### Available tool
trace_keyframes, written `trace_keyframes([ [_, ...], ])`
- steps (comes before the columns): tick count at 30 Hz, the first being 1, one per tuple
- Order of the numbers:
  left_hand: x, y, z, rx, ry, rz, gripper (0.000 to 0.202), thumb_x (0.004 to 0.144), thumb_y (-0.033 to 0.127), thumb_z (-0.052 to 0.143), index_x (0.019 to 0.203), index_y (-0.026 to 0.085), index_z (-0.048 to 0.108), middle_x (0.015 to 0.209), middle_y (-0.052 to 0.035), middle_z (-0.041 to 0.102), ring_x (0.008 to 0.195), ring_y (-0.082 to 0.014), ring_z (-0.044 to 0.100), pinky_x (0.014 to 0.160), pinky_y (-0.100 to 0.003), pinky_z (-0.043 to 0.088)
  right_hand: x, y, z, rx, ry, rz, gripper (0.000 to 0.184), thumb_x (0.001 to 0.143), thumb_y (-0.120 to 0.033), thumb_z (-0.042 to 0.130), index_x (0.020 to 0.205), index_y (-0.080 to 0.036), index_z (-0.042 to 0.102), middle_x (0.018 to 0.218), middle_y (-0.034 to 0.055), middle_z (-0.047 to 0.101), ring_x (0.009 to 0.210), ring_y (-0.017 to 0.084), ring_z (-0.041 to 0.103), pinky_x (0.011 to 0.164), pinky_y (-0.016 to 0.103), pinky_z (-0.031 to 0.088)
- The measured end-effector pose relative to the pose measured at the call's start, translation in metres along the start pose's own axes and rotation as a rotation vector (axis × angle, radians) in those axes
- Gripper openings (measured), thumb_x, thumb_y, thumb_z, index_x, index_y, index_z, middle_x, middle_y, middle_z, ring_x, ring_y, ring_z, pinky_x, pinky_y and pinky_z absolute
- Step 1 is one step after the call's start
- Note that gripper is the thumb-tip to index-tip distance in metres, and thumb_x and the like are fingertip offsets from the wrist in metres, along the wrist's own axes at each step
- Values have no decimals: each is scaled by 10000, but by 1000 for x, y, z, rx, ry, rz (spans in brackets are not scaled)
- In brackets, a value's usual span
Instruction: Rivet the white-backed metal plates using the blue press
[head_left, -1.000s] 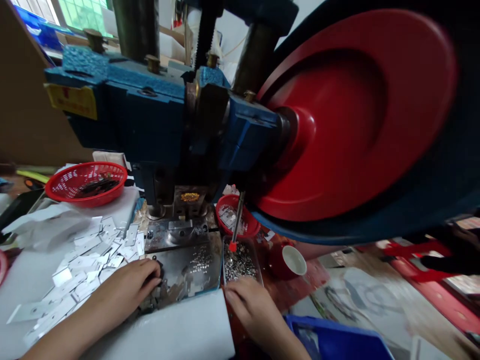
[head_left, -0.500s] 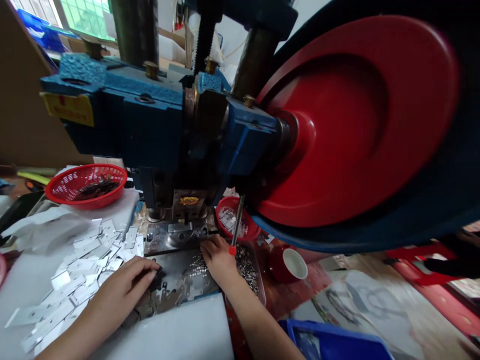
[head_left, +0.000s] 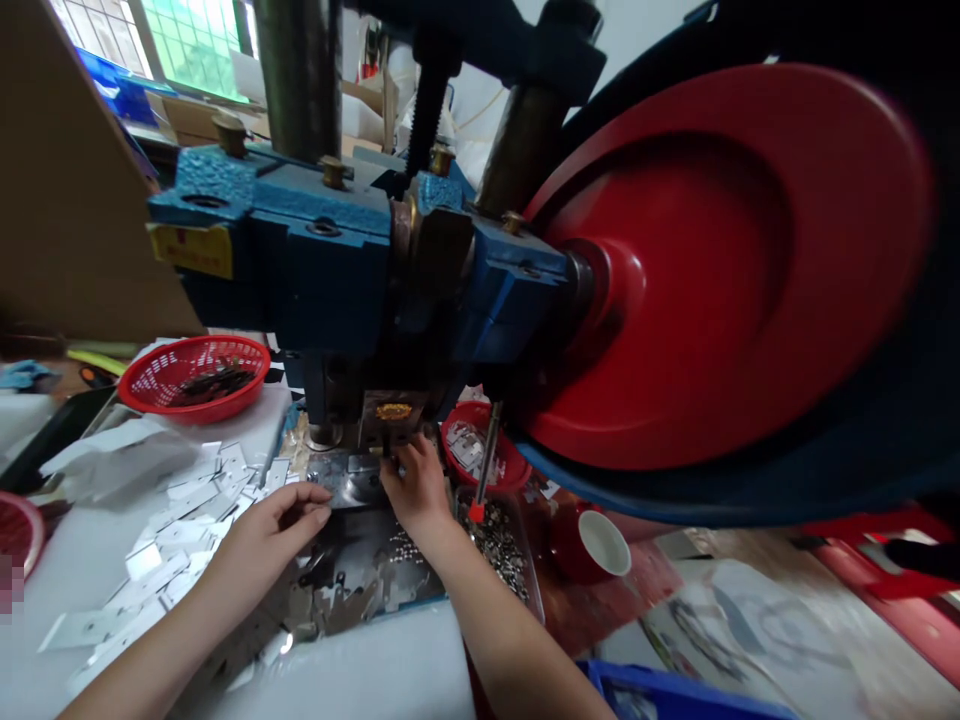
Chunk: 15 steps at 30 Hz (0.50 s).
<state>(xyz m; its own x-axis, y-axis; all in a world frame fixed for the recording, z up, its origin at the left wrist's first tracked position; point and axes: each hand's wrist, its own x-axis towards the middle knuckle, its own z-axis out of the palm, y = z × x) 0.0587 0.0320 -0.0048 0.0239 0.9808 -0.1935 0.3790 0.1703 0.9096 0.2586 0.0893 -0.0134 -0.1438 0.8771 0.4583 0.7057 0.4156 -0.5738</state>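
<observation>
Under the ram of a blue punch press [head_left: 300, 260], my right hand [head_left: 416, 490] reaches to the metal die [head_left: 349, 480]. Its fingers are bent and pinched together at the die's right part; what they hold is hidden. My left hand [head_left: 289, 520] is at the die's left front edge, thumb and forefinger curled toward each other, and anything between them is too small to make out. Below both hands, small cut metal pieces [head_left: 375, 580] lie scattered on a dark metal plate. Flat silvery metal strips [head_left: 172, 545] are heaped left of my left hand.
A big red flywheel [head_left: 697, 290] fills the upper right. Red baskets [head_left: 195, 410] [head_left: 517, 475] stand on either side of the press. Near my right forearm are a clear box of small metal parts [head_left: 502, 545], a red-handled rod [head_left: 487, 470] and a red cup [head_left: 600, 545].
My right hand has moved forward from the scattered pieces to the die under the ram. My left hand has come up to the die's edge. The view has shifted slightly.
</observation>
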Motion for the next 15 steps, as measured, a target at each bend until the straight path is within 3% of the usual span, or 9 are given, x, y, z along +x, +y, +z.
trace_keyframes([
  [3, 5, 7, 2, -27, 25, 2, 340, 728, 481, 595, 918, 203, 636, 812, -25, 668, 747, -204, 607, 676, -307, 462, 4, -1, 2, -83, -53, -55, 146, 798, -151, 579, 848, -215, 700, 876, 48, 613, 866, 197, 550, 788, 318, 443],
  [10, 28, 13, 10, -91, 65, 80, 274, 722, 438, 606, 862, 203, 631, 815, -18, 674, 800, -210, 617, 733, -322, 473, -4, -7, -16, -287, -159, -290, 194, 866, -313, 538, 993, -266, 678, 901, 45, 621, 942, 228, 502, 906, 412, 364],
  [15, 43, 11, 13, -82, 114, 100, 295, 713, 437, 614, 877, 194, 636, 841, -25, 677, 826, -219, 617, 760, -334, 465, -9, -7, -19, -274, -168, -287, 202, 873, -358, 544, 1008, -277, 671, 996, 36, 629, 979, 228, 496, 963, 431, 341],
])
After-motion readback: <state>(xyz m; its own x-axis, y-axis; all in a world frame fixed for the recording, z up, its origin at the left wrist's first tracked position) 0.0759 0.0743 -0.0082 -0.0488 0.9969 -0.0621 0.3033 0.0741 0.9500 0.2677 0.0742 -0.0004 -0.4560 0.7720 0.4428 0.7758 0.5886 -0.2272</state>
